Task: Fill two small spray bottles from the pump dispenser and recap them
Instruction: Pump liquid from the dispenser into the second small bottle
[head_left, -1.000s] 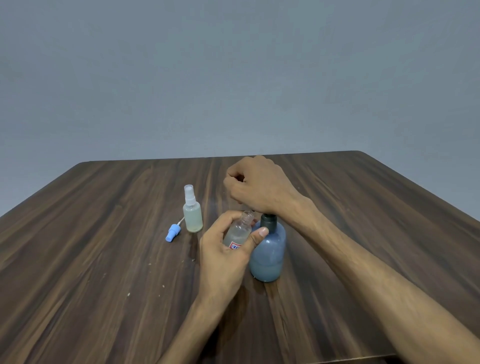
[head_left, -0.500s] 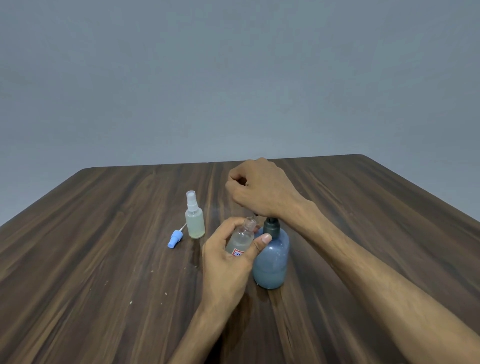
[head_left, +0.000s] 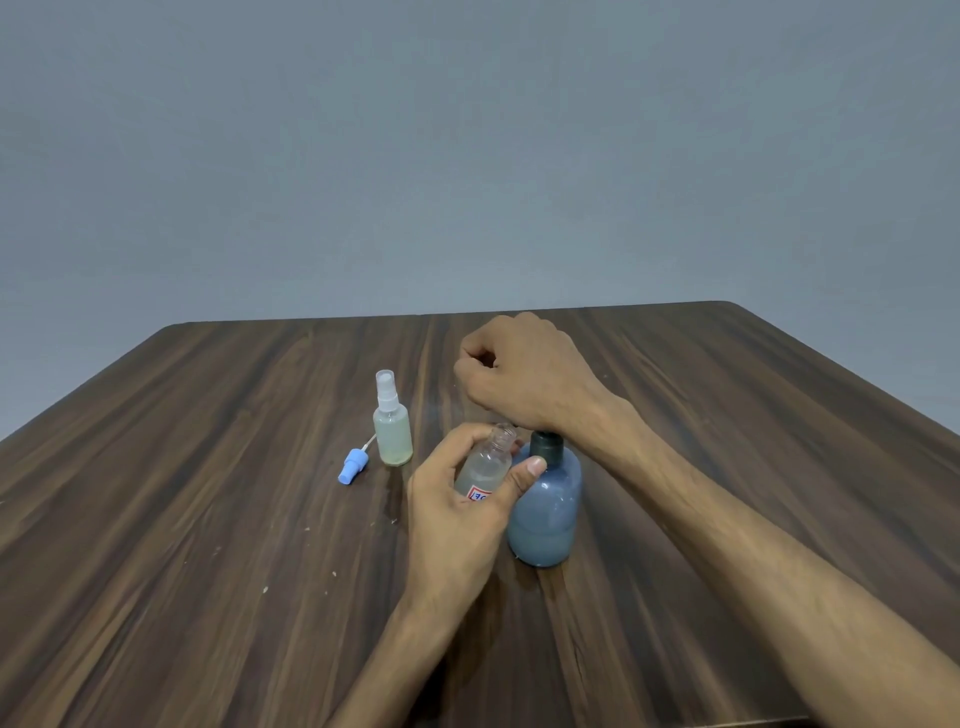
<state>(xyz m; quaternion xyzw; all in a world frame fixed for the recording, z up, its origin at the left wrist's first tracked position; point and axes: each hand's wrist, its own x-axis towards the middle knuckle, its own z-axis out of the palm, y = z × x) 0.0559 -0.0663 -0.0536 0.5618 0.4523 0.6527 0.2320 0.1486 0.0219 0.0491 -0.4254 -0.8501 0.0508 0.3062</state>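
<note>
My left hand (head_left: 457, 514) grips a small clear uncapped spray bottle (head_left: 485, 465) with a red-and-blue label, tilted, its open neck just under my right hand. Beside it, touching my left thumb, stands the blue pump dispenser (head_left: 545, 512) with its dark collar. My right hand (head_left: 524, 374) sits on top of the dispenser as a loose fist, and the pump head is hidden beneath it. A second small spray bottle (head_left: 392, 428), capped and holding pale liquid, stands upright to the left. A blue spray cap (head_left: 353, 464) with its white tube lies on the table next to that bottle.
Everything rests on a dark wooden table (head_left: 182, 519) whose far edge meets a plain grey wall. A few pale specks lie on the wood near the table's front left.
The view has tilted a little, so everything sits slightly lower in the frame. Both hands and the bottles keep their places relative to each other.
</note>
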